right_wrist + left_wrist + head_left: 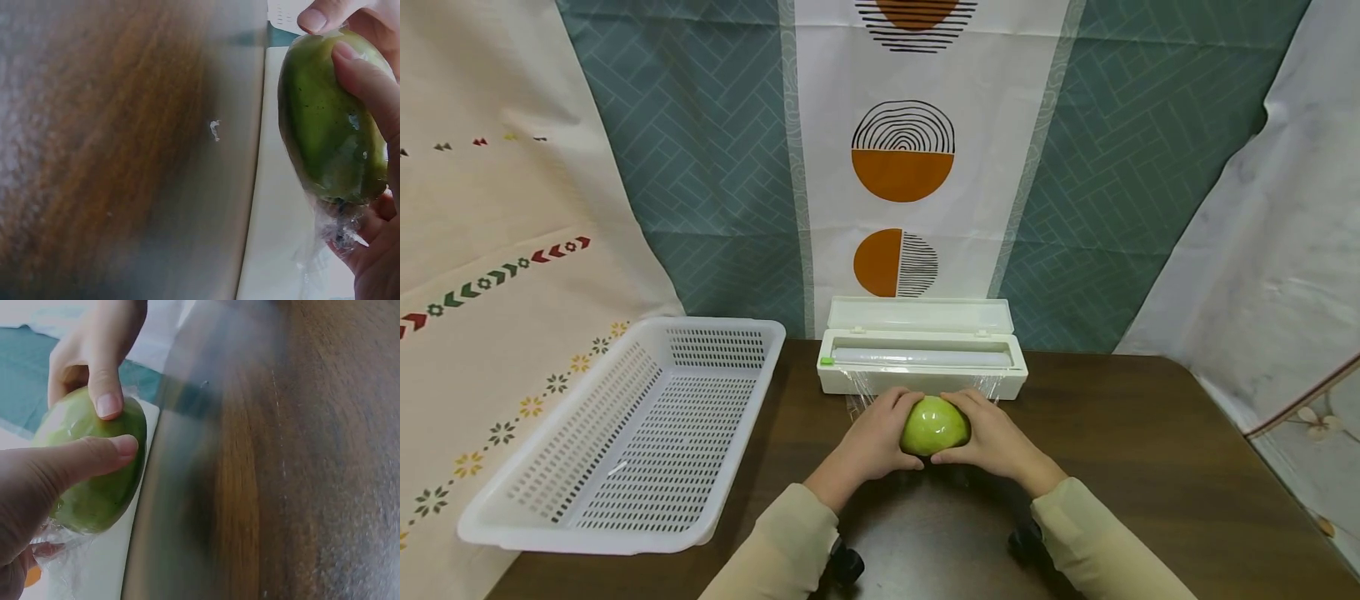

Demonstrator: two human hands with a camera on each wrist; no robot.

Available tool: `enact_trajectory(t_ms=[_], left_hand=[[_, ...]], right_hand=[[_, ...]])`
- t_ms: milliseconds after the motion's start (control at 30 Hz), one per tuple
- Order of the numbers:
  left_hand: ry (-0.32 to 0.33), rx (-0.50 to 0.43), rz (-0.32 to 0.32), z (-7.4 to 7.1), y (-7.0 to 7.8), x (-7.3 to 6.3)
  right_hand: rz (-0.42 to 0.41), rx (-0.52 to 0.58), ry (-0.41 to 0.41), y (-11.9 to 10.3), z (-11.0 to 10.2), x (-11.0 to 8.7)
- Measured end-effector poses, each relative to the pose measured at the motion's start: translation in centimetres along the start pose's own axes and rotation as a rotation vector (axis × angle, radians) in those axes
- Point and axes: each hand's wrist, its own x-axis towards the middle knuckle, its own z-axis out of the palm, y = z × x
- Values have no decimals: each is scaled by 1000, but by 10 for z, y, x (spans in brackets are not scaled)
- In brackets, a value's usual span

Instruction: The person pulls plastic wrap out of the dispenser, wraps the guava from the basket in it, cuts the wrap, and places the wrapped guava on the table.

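Squarely between my two hands sits a green fruit (935, 426), with its long axis running left to right, roughly parallel to the long side of the white box (922, 383) just beyond it. My left hand (880, 429) curls round one end and my right hand (988, 433) round the other, each partly closed, thumbs on the side facing me. Clear film (337, 231) clings to the fruit and bunches at the end pointing into my right hand; I can't make out whether the dark bit there is a stem. More film hangs from the box's front. Off to my left, well apart, stands a white basket (587, 542) on the brown table (1150, 467).
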Motion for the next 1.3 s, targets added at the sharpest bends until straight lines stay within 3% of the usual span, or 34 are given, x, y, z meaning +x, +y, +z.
enact_trajectory(t_ms=[233, 567, 767, 967, 1300], left_hand=[[11, -24, -61, 3, 4, 2], [19, -205, -118, 3, -5, 5], [57, -295, -95, 4, -13, 5], [100, -348, -54, 3, -16, 5], [113, -398, -63, -1, -18, 5]], right_hand=[[32, 15, -8, 0, 1, 0], [62, 82, 17, 4, 3, 1], [65, 127, 27, 5, 3, 0], [43, 87, 60, 7, 4, 0], [26, 108, 94, 9, 7, 1]])
